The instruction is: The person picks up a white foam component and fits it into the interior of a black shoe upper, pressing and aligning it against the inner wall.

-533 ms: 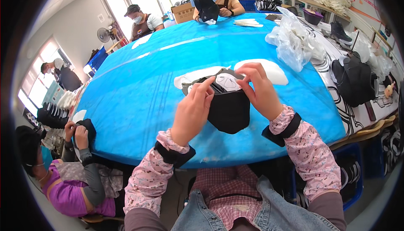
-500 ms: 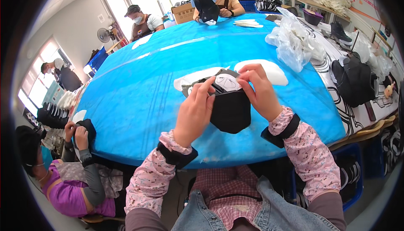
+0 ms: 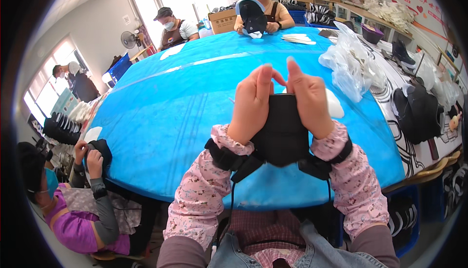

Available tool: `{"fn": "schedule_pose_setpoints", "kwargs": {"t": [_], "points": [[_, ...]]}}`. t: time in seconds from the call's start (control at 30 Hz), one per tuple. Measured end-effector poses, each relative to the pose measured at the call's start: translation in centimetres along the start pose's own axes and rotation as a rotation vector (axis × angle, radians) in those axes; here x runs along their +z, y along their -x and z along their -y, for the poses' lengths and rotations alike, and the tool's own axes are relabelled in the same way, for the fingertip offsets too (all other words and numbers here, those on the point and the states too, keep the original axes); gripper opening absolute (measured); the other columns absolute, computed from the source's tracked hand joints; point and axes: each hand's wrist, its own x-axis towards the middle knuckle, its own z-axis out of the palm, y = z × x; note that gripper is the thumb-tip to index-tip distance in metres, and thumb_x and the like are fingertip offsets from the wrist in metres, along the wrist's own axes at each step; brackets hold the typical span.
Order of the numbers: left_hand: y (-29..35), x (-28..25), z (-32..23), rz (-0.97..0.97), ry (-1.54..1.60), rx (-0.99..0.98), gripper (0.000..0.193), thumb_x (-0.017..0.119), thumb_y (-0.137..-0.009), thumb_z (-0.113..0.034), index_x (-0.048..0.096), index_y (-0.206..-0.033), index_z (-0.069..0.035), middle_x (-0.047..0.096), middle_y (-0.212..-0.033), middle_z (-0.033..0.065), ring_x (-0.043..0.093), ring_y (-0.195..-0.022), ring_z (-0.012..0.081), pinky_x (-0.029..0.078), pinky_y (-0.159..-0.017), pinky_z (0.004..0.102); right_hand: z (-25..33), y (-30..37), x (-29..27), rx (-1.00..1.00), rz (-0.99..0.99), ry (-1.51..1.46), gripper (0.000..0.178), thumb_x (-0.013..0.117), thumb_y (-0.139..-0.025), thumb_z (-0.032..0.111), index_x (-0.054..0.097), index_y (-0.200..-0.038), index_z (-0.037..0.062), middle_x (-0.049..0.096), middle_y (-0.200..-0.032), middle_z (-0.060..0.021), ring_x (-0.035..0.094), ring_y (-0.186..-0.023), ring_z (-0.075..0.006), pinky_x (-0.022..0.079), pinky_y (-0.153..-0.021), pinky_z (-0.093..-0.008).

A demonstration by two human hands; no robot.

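A black cloth piece that looks like a cap is held up between my hands above the near part of the blue-covered table. Its plain dark side faces me, and its far side is hidden. My left hand is closed on its upper left edge, while my right hand grips the upper right edge. Both thumbs point upward, with the fingers curled behind the cloth and mostly out of sight. Past my right hand lies a white curved piece, partly covered by that hand.
Clear plastic bags lie at the right, near a black bag-like item. Across the blue table cover, a person holds a dark cap. Another person's hands work at the left edge. A blue crate stands below right.
My hands have come together and turned, thumbs up, around the black cap. Its white inside with drawn lines, visible before, is now hidden. The view has shifted slightly.
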Motion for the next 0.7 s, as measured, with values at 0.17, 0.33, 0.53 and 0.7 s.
{"fn": "schedule_pose_setpoints", "kwargs": {"t": [0.17,0.33,0.53,0.7], "points": [[0.1,-0.1,-5.9,-0.005,0.561,0.084,0.040,0.035,-0.095,-0.035,0.051,-0.084,0.000,0.046,-0.057,-0.0026,0.032,-0.044,0.0000,0.021,-0.040,0.0160,4.6,-0.6,0.1,-0.247,0.018,-0.239,0.054,0.031,-0.096,0.030,0.036,-0.048,0.0052,0.039,-0.046,-0.0047,0.031,-0.041,-0.0125,0.025,-0.042,-0.0269],[0.0,0.1,-4.6,-0.112,0.659,0.137,0.039,0.036,-0.095,-0.033,0.051,-0.083,0.001,0.052,-0.071,0.0012,0.033,-0.045,-0.0004,0.022,-0.040,0.0165,5.4,-0.5,-0.9,-0.203,0.098,0.031,0.067,0.022,-0.095,0.042,0.049,-0.051,-0.0015,0.044,-0.047,-0.0018,0.038,-0.044,-0.0100,0.026,-0.043,-0.0253],[0.5,1.2,-3.9,-0.001,0.450,0.080,0.054,0.024,-0.093,-0.046,0.049,-0.082,-0.001,0.046,-0.048,-0.0005,0.036,-0.040,0.0024,0.024,-0.040,0.0166,4.1,0.8,-1.8,-0.030,-0.013,-0.151,0.073,0.016,-0.093,0.050,0.041,-0.043,0.0029,0.041,-0.044,-0.0039,0.036,-0.042,-0.0119,0.026,-0.044,-0.0252],[0.9,3.5,-1.9,0.040,0.601,-0.100,0.055,0.022,-0.091,-0.054,0.045,-0.080,-0.005,0.044,-0.052,0.0000,0.036,-0.041,0.0048,0.027,-0.040,0.0179,5.0,1.7,-1.1,-0.137,-0.078,-0.024,0.069,0.020,-0.094,0.043,0.042,-0.043,0.0023,0.048,-0.047,-0.0088,0.044,-0.042,-0.0183,0.034,-0.046,-0.0274]]}}
